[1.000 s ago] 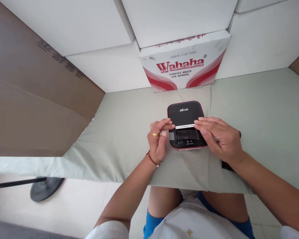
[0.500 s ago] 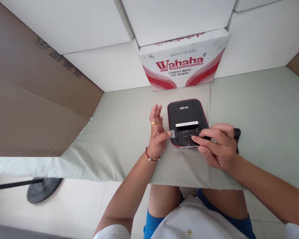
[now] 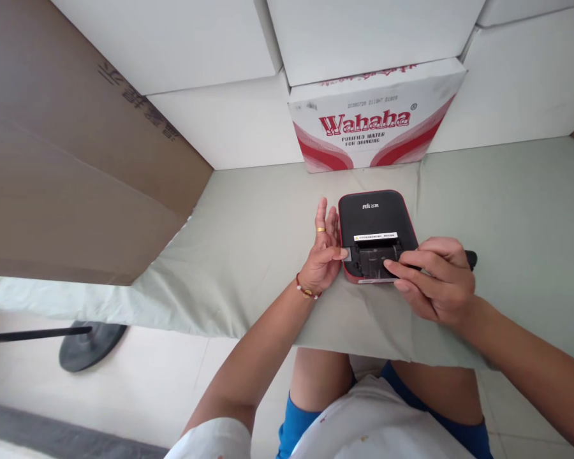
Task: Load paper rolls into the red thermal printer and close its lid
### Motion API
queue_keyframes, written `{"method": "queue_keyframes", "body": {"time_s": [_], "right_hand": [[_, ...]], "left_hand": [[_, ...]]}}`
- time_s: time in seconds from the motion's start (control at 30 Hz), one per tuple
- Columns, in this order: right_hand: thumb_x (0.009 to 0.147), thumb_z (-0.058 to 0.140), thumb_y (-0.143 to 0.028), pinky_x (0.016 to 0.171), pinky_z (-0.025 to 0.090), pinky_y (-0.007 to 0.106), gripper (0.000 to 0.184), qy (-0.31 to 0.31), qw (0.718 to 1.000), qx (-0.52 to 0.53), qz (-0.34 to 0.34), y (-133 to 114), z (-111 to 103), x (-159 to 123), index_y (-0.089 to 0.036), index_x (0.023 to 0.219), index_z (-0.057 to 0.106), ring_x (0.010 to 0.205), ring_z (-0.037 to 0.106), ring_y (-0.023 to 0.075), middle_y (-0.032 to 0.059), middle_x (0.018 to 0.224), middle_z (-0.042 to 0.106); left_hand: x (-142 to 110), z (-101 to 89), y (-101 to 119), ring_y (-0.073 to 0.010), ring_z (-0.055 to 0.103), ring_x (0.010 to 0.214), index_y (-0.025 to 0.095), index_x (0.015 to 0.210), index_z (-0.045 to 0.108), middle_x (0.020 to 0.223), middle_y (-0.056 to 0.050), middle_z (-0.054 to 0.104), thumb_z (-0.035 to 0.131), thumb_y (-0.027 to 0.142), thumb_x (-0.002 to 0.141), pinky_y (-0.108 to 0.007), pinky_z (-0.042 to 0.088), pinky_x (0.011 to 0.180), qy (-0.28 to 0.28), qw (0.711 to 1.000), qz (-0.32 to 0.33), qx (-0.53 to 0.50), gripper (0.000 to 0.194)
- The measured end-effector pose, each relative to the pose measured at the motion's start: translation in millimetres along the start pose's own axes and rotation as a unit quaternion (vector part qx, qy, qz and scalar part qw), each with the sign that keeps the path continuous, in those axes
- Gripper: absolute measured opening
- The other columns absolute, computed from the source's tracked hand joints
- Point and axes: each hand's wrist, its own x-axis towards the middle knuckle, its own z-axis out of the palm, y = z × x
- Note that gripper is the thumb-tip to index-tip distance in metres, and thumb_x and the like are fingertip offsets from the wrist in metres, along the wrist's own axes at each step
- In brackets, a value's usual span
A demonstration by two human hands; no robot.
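A black label printer [image 3: 377, 220] with a red rim lies on the cloth-covered table, a white warning strip across its middle. Below the strip sits a dark, shiny panel [image 3: 374, 262] in a recess. My left hand [image 3: 323, 258] is beside the printer's left edge, fingers stretched up and apart. Its thumb rests on a small grey tab [image 3: 347, 255] there. Over the lower right corner, my right hand [image 3: 437, 280] has its fingers bent together, one fingertip on the panel. What they hold, if anything, is hidden. A black rounded end [image 3: 471, 259] shows behind the knuckles.
A white and red Wahaha water carton [image 3: 377, 127] stands behind the printer, against stacked white boxes [image 3: 239, 121]. At the left is a large brown cardboard box [image 3: 124, 210]. The table's front edge runs just before my lap. A black round stand base [image 3: 90, 347] is on the floor.
The view has shifted, so the table things appear farther right. My left hand's fingers have spread and come slightly closer to the printer. My right hand stays at the panel.
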Motion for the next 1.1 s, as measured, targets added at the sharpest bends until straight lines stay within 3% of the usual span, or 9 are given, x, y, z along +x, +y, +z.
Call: {"method": "queue_keyframes", "body": {"time_s": [0.23, 0.37, 0.5, 0.6, 0.67, 0.8, 0.9, 1.0, 1.1], "right_hand": [[0.100, 0.068, -0.015, 0.077, 0.059, 0.040, 0.010, -0.063, 0.993, 0.053, -0.082, 2, -10, 32, -0.021, 0.104, 0.075, 0.080, 0.065, 0.0215, 0.0064, 0.090, 0.079], [0.109, 0.057, -0.031, 0.074, 0.054, 0.036, 0.031, -0.177, 0.979, 0.064, 0.081, 4, -19, 67, -0.023, 0.083, 0.073, 0.074, 0.066, 0.0199, 0.0051, 0.082, 0.076], [0.108, 0.050, -0.033, 0.080, 0.053, 0.037, 0.033, -0.381, 0.890, -0.073, 0.239, 11, -12, 109, -0.025, 0.106, 0.082, 0.095, 0.076, 0.0260, 0.0074, 0.107, 0.082], [0.102, 0.055, -0.027, 0.076, 0.051, 0.040, 0.034, -0.525, 0.796, -0.172, 0.247, 17, 7, 132, -0.024, 0.124, 0.080, 0.105, 0.077, 0.0352, 0.0133, 0.118, 0.083], [0.098, 0.059, -0.023, 0.072, 0.051, 0.041, 0.033, -0.561, 0.765, -0.198, 0.248, 18, 22, 140, -0.022, 0.123, 0.081, 0.104, 0.078, 0.0388, 0.0179, 0.116, 0.083], [0.088, 0.066, -0.014, 0.072, 0.054, 0.042, 0.027, -0.559, 0.767, -0.199, 0.243, 21, 42, 142, -0.018, 0.107, 0.084, 0.100, 0.078, 0.0398, 0.0208, 0.107, 0.083], [0.086, 0.068, -0.016, 0.073, 0.056, 0.043, 0.023, -0.541, 0.779, -0.204, 0.244, 24, 45, 136, -0.018, 0.103, 0.084, 0.099, 0.078, 0.0385, 0.0205, 0.108, 0.083], [0.090, 0.067, -0.024, 0.067, 0.052, 0.039, 0.026, -0.516, 0.791, -0.208, 0.254, 28, 41, 129, -0.022, 0.112, 0.080, 0.095, 0.077, 0.0346, 0.0172, 0.111, 0.083], [0.094, 0.065, -0.031, 0.066, 0.049, 0.037, 0.028, -0.472, 0.820, -0.162, 0.282, 27, 29, 125, -0.024, 0.119, 0.076, 0.091, 0.076, 0.0313, 0.0124, 0.107, 0.083]], "left_hand": [[-4, -0.3, -4, -0.0268, 0.000, 0.178, 0.053, 0.168, 0.026, 0.187, 0.008, 0.018, 0.087, 0.027, 0.073, -0.049, 0.015, 0.144, -0.008, 0.999, 0.022, 0.036, 0.116], [-3, -1.5, -7, -0.0271, 0.003, 0.178, 0.043, 0.162, 0.044, 0.186, 0.006, 0.023, 0.088, 0.029, 0.071, -0.044, 0.010, 0.144, 0.015, 0.998, 0.046, 0.039, 0.102], [3, -3.0, 3, -0.0252, 0.015, 0.176, 0.032, 0.150, 0.060, 0.183, 0.000, 0.036, 0.078, 0.039, 0.082, -0.041, 0.014, 0.143, 0.079, 0.995, 0.038, -0.039, 0.071], [10, -8.4, 18, -0.0231, 0.022, 0.175, 0.027, 0.144, 0.066, 0.180, -0.004, 0.042, 0.054, 0.050, 0.100, -0.045, 0.023, 0.141, 0.108, 0.987, 0.002, -0.118, 0.051], [13, -13.4, 26, -0.0234, 0.025, 0.174, 0.026, 0.141, 0.068, 0.177, -0.005, 0.047, 0.041, 0.057, 0.105, -0.048, 0.032, 0.137, 0.111, 0.982, -0.008, -0.153, 0.055], [18, -20.7, 30, -0.0258, 0.049, 0.161, 0.024, 0.131, 0.075, 0.160, -0.009, 0.066, 0.043, 0.055, 0.107, -0.046, 0.049, 0.124, 0.111, 0.979, -0.014, -0.173, 0.050], [21, -21.3, 27, -0.0146, 0.075, 0.101, 0.020, 0.118, 0.079, 0.111, -0.008, 0.081, 0.058, 0.037, 0.105, -0.027, 0.061, 0.090, 0.148, 0.974, -0.039, -0.165, 0.030], [24, -18.1, 27, -0.0060, 0.044, 0.050, 0.015, 0.104, 0.080, 0.061, 0.006, 0.051, 0.064, 0.039, 0.108, -0.017, 0.040, 0.049, 0.172, 0.969, -0.059, -0.168, 0.029], [22, -14.3, 32, -0.0063, 0.023, 0.042, 0.014, 0.086, 0.078, 0.051, 0.010, 0.025, 0.060, 0.056, 0.109, -0.018, 0.023, 0.039, 0.172, 0.966, -0.077, -0.178, 0.050]]}}
